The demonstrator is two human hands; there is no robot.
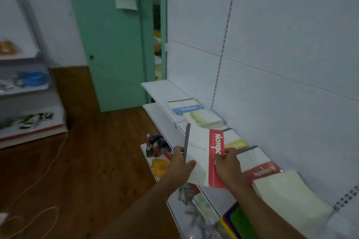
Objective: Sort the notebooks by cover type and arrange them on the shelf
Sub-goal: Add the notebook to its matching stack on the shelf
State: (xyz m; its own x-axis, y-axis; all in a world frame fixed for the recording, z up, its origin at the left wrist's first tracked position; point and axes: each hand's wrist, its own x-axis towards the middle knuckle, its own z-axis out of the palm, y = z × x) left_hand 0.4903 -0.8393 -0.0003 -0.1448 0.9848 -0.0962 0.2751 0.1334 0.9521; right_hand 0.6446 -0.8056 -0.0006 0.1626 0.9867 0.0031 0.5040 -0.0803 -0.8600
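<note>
I hold a white notebook with a red band [202, 153] in both hands above the white shelf [165, 91]. My left hand [180, 167] grips its dark-spined left edge; my right hand [229, 165] grips the red band. On the shelf behind lie a blue-banded notebook stack [184, 107], a green-covered stack [204, 118], a yellow-banded notebook [236, 141], a red-banded notebook [258, 167] and a pale plain-covered stack [287, 196]. A spiral-bound notebook [347, 198] shows at the right edge.
A lower shelf [153, 110] carries small bottles [153, 145], a yellow item [160, 167] and coloured folders [240, 223]. A green door [108, 44] stands at the back. Another shelving unit [25, 93] is at the left. White cables [38, 180] trail over the wooden floor.
</note>
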